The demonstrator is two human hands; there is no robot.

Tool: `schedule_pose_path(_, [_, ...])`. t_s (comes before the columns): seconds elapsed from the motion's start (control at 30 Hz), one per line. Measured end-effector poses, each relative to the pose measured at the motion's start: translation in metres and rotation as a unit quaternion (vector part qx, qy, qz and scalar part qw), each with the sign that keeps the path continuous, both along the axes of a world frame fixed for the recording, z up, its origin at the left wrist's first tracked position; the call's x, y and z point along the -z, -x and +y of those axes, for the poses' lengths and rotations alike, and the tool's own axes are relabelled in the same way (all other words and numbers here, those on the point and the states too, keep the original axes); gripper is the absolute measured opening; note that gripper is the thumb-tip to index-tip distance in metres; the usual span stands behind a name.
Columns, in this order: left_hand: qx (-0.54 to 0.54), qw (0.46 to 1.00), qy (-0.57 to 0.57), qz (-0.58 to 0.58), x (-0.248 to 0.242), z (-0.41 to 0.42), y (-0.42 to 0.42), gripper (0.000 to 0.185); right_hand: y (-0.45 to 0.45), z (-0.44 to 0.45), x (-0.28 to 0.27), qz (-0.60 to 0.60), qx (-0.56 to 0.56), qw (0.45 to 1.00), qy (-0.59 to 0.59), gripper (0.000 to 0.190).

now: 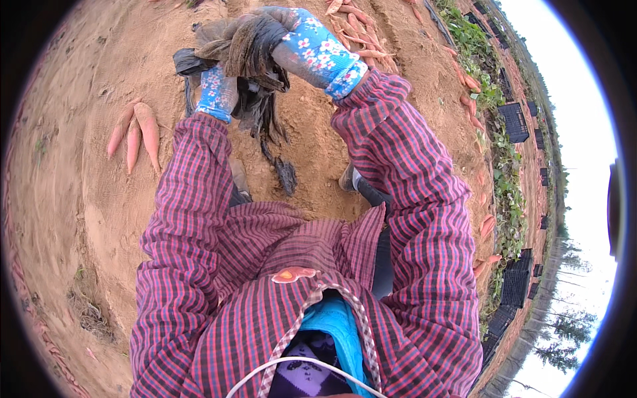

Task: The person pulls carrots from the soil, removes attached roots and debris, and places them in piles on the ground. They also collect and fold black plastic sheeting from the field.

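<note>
My right hand, in a soiled blue floral glove, grips a wad of dirt-covered black plastic film at the top centre. Below it, my left hand, gloved alike, is against the underside of the wad; its fingers are mostly hidden by the film. Torn strips dangle from the bundle between my forearms, and a dark twisted end hangs low over the soil. Three sweet potatoes lie on the ground left of my left forearm. A pile of sweet potatoes lies beyond my right hand.
Sandy soil surrounds my feet. On the right runs a strip of green vines, with scattered sweet potatoes along it. Black plastic crates stand beyond, with more crates at the lower right. Dry plant debris lies at the lower left.
</note>
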State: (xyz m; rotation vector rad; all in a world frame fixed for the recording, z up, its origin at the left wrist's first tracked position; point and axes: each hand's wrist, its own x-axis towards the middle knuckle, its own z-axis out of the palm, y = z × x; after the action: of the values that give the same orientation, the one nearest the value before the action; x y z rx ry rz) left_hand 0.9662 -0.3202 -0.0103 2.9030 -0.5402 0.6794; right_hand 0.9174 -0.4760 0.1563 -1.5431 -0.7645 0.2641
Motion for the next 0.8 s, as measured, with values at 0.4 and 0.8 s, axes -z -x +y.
schedule_pose_path(0.4, [0.114,0.733,0.669,0.045,-0.022,0.038,0.031,0.043,0.004,-0.082,0.140,0.234,0.086,0.929,0.274,0.065])
schedule_pose_path(0.8, [-0.097,0.324,0.927,0.162,-0.041,0.064,0.069,0.050,-0.012,-0.061,0.306,0.072,0.072,0.853,0.513,0.027])
